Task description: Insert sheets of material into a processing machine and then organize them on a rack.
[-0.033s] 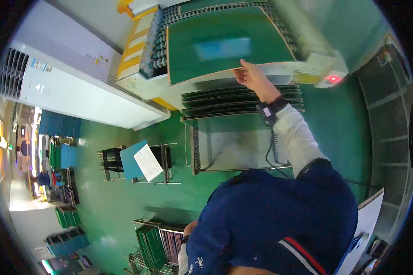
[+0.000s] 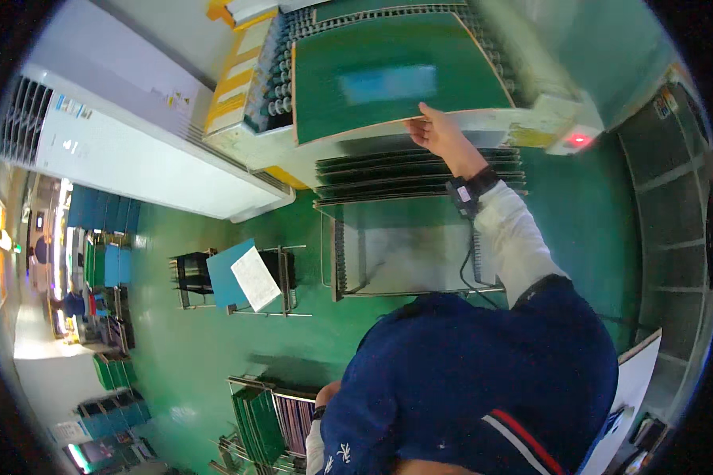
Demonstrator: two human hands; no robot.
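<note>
A large glossy green panel [image 2: 356, 51] lies on the roller conveyor [image 2: 281, 79] at the top, with a bluish reflection on its surface. My right hand [image 2: 440, 134] pinches the panel's near edge, thumb on top and fingers curled below. A dark band with a small device sits on that wrist. Below the conveyor a slotted rack [image 2: 337, 273] holds several dark green panels [image 2: 388, 172] standing on edge in its far part. My left hand [image 2: 327, 393] is low beside my body, close to a rack of green panels [image 2: 255, 419]; its fingers are hidden.
A tall white cabinet-like unit [image 2: 158, 166] with a vent lies along the left of the conveyor. Another small rack [image 2: 289, 293] carries a blue board [image 2: 228, 273] and a white sheet [image 2: 255, 281]. A red light [image 2: 578, 140] glows at the conveyor's right corner. Grey shelving [image 2: 673, 206] stands at right.
</note>
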